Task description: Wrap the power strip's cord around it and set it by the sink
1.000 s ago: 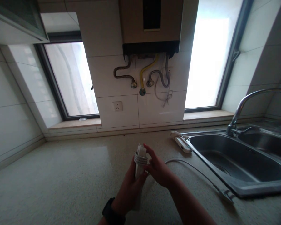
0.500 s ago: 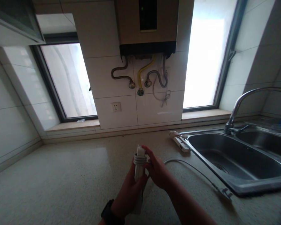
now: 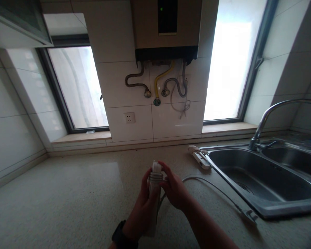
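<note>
Though cord (image 3: 156, 177) wraps it, the strip (image 3: 157, 167) looks white.

Matt plastic cord (image 3: 156, 177), sink (image 3: 287, 209) — satiny metal, glossy tiles (image 3: 177, 119)

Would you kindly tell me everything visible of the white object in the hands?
Long, narrow and apparently plastic, the white object has several turns of pale cord around it near its far end. Held over the countertop, it points forward. The left hand grips it; the right hand touches its far end. Much is hidden.
</note>
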`<state>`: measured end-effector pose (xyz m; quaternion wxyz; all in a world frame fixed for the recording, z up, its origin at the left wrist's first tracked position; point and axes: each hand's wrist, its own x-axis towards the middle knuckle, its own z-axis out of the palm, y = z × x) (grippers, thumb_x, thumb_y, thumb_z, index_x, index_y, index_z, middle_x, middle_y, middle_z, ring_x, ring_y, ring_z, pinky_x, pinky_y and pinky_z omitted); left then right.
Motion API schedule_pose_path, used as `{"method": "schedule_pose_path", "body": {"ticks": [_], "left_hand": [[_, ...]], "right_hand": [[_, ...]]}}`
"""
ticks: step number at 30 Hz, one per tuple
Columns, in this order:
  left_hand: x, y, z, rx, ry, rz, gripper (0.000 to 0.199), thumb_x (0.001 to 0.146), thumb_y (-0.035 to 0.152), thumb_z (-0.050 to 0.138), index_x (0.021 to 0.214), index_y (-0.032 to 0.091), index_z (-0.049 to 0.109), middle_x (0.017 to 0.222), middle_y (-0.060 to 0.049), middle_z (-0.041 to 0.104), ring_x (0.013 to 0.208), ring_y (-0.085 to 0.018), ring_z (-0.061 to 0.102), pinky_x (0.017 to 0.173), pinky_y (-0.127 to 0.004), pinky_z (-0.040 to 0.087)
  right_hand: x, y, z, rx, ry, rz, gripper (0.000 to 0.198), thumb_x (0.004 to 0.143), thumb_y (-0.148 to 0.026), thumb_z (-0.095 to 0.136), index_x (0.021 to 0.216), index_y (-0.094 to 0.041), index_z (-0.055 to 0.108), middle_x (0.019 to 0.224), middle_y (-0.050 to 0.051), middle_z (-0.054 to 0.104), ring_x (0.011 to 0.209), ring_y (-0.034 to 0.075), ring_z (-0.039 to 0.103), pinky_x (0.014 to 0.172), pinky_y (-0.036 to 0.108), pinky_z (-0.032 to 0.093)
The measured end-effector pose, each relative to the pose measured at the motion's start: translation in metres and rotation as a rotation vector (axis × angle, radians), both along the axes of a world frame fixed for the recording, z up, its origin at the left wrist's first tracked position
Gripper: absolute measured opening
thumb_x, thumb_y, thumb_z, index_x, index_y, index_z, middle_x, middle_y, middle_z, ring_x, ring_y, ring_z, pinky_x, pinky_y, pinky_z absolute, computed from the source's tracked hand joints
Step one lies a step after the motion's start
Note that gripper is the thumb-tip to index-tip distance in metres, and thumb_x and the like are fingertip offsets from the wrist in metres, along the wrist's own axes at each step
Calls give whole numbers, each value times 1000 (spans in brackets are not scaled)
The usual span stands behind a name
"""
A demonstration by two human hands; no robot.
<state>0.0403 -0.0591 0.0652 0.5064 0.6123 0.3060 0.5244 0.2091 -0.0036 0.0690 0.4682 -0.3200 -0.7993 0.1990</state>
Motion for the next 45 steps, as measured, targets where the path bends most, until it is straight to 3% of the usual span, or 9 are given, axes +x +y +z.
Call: {"method": "schedule_pose_path", "body": {"ticks": [3,8,13,22,26,28,31,35,45], "left_hand": [[-1,3,-4,3,-33,45,57,102,50,35,154,35,20,158,-3,28,147,-18,27,126,-38,15],[-1,5,-5,-124,-125,85,68,95,58,48,152,25,28,122,-13,61,115,-24,60,96,-37,52],[-3,1,3,-193,-157,80,67,94,57,51,149,25,32,102,-10,65,87,-18,65,70,-25,54],[0,-1,10,-205,-227,79,66,92,56,55,147,26,35,130,-13,57,101,-18,64,84,-28,54],[3,-3,12,-299,-219,50,80,94,59,48,156,37,3,131,-15,56,79,-14,65,71,-28,54],[2,-2,11,-268,-187,38,84,95,56,50,154,39,-6,135,-15,53,89,-17,66,75,-30,54],[-1,2,9,-88,-3,36,87,89,43,65,155,33,9,147,-14,43,121,-23,56,97,-35,50],[-2,8,2,103,393,253,83,88,39,65,156,29,19,153,-11,37,139,-25,41,116,-42,33],[4,8,-3,56,514,436,81,89,50,58,153,17,23,139,-21,49,122,-32,56,99,-45,45]], "right_hand": [[1,-1,1,10,-7,0,66,94,-29,54,153,-28,25,130,10,59,86,18,62,79,30,49],[1,-3,2,22,-31,0,67,93,-28,56,152,-31,25,133,8,57,89,17,61,85,33,48],[-3,-3,-1,-9,-52,-15,68,93,-28,56,152,-34,24,135,6,56,91,16,60,87,33,47],[-6,-6,0,-37,-39,-7,67,93,-29,56,151,-38,23,133,4,56,93,16,60,89,34,47],[-8,-4,-2,-42,-13,-43,65,93,-29,55,150,-37,26,135,5,55,87,15,61,85,34,49],[-8,-3,-2,-47,6,-73,64,92,-28,56,150,-36,27,134,6,56,88,16,62,83,34,49],[-6,-3,-1,-40,84,-126,63,91,-26,57,149,-32,31,135,9,55,92,17,63,82,32,50],[-7,-4,2,-26,140,-182,60,92,-31,59,147,-27,36,136,12,53,100,20,63,84,32,51],[-18,-12,7,28,100,-175,63,86,-29,68,143,-31,42,134,8,54,110,21,59,94,35,48]]}}
